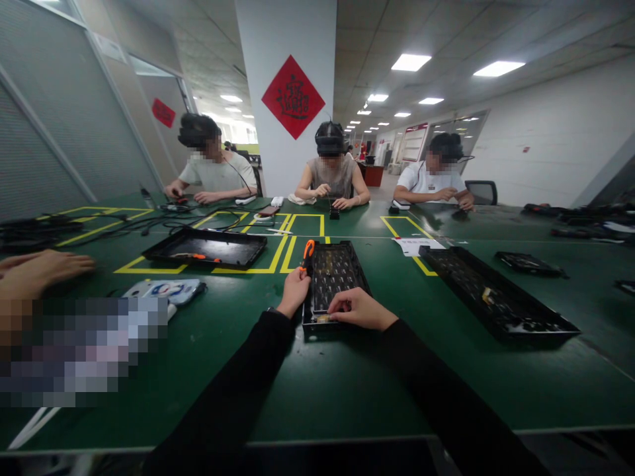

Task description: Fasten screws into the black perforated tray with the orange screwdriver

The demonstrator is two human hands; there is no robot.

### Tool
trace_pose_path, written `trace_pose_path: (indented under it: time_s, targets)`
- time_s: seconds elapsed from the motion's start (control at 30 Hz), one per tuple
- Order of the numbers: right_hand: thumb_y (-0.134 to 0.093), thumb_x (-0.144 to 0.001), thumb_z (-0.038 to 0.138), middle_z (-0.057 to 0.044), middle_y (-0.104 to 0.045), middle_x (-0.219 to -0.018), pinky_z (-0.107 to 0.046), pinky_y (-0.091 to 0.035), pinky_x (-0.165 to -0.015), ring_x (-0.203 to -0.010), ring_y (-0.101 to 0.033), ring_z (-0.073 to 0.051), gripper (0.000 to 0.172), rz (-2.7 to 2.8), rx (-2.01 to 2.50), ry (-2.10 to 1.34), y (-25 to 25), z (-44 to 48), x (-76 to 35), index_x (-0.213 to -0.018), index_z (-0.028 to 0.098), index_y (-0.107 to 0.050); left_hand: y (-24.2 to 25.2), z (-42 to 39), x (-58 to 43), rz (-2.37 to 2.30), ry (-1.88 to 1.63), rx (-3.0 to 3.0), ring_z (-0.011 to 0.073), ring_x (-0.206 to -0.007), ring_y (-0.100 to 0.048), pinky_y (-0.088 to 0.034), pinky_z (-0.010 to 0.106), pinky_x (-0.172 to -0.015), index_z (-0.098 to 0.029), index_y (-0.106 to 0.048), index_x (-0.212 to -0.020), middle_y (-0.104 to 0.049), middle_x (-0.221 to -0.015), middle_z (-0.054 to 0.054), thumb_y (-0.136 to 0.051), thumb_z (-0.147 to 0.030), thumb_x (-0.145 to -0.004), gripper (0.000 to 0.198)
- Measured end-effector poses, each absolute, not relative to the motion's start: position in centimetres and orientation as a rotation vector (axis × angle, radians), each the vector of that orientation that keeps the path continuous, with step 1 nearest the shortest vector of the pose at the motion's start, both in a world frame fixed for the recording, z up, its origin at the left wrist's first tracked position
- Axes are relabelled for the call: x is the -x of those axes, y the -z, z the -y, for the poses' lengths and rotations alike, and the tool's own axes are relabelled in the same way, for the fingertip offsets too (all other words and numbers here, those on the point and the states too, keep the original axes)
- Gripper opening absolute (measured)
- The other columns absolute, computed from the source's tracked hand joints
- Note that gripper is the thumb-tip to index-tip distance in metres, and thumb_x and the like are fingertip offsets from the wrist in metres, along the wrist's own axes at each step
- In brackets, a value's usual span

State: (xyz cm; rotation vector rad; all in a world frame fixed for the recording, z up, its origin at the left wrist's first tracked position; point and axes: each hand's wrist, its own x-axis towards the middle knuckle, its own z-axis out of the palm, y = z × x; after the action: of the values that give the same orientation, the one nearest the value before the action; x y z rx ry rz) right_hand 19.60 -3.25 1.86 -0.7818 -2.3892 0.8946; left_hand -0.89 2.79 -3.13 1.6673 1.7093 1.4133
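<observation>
Directly before me lies a long black plastic case (337, 271), its inside covered with rows of small light marks. My left hand (295, 291) is closed on an orange-handled tool (309, 251) at the case's left edge; its working end is hidden. My right hand (362, 309) reaches over the near end of the case with thumb and fingers pinched together. Beneath those fingertips is a small yellowish piece (325, 318). Whatever sits in the pinch is too small to make out.
To the left is a black tray (208, 248) with orange-handled tools. A longer black case (496, 291) and paper sheet (419, 246) lie right. Phone (169, 289), another person's hand (49, 271) and cables (44, 228) are left. Several people sit across the green table (238, 390).
</observation>
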Motion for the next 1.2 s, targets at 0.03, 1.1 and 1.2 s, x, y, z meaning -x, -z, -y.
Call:
trace_pose_path:
  time_s: [0.03, 1.1, 1.2]
  targets:
    - [-0.064, -0.074, 0.032, -0.004, -0.067, -0.075, -0.021, -0.04, -0.056, -0.063, -0.056, -0.011, 0.024, 2.388, 0.784, -0.901, -1.82, 3.23, -19.6, -0.086, 0.013, -0.068, 3.15, -2.82, 0.9, -1.707, -1.413, -1.669, 0.0095, -0.053, -0.034, -0.023, 0.024, -0.053, -0.018, -0.026, -0.054, -0.033, -0.052, -0.005, -0.045, -0.008, -0.065, 0.024]
    - [-0.066, -0.071, 0.032, -0.004, -0.066, -0.075, -0.021, -0.038, -0.055, -0.06, -0.05, -0.01, 0.023, 2.36, 0.802, -0.827, -2.25, 3.54, -19.57, -0.084, 0.012, -0.069, 3.68, -3.08, 0.97, -1.667, -1.436, -1.635, 0.0091, -0.053, -0.034, -0.023, 0.024, -0.053, -0.018, -0.028, -0.056, -0.034, -0.052, -0.006, -0.045, -0.01, -0.065, 0.021]
    - [-0.066, -0.071, 0.033, -0.004, -0.066, -0.074, -0.021, -0.038, -0.054, -0.06, -0.051, -0.01, 0.024, 2.365, 0.809, -0.854, -2.1, 3.42, -19.56, -0.085, 0.012, -0.069, 3.65, -3.09, 0.95, -1.673, -1.427, -1.627, 0.0091, -0.053, -0.034, -0.024, 0.024, -0.054, -0.018, -0.029, -0.055, -0.035, -0.053, -0.006, -0.045, -0.009, -0.065, 0.021]
